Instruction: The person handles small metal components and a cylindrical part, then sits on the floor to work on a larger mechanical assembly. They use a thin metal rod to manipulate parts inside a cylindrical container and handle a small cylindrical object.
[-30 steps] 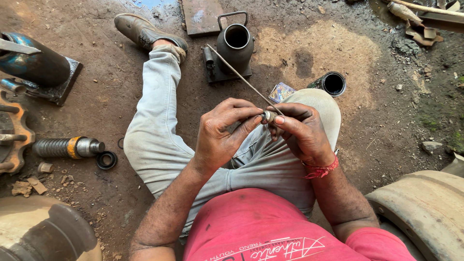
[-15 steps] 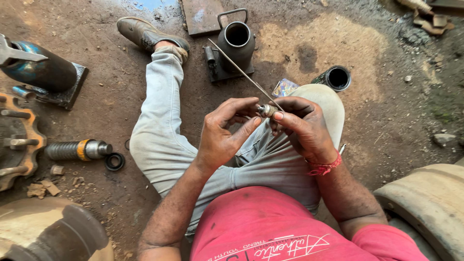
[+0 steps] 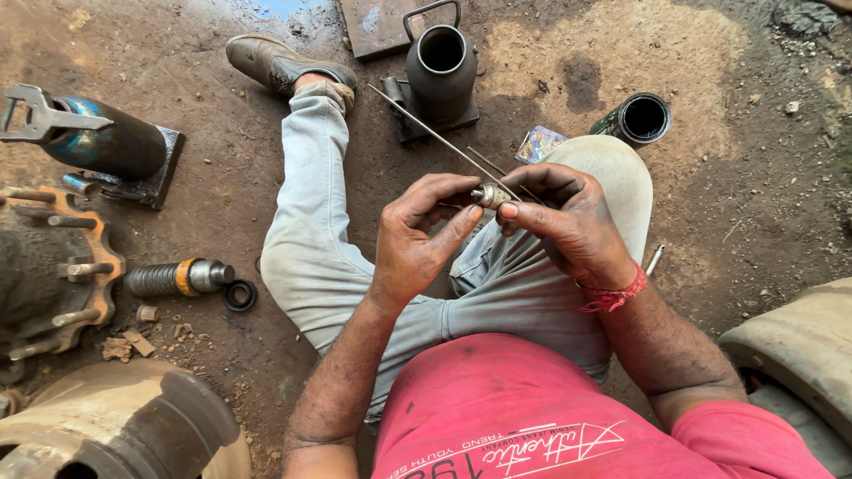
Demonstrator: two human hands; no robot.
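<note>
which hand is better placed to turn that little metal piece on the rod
Probably the left hand: its thumb and forefinger pinch the small metal piece at the thin rod end, while the right hand braces it from behind.

Even, soft daylight, faint shadows, sharp focus, wide-angle bending at edges.

We see a bare dirt floor (image 3: 266, 186), oil-stained dark in patches and paler sandy brown toward the upper right. Small stones and scraps of debris lie scattered on it. The even light may be daylight, though we cannot tell. No walls show.
</note>
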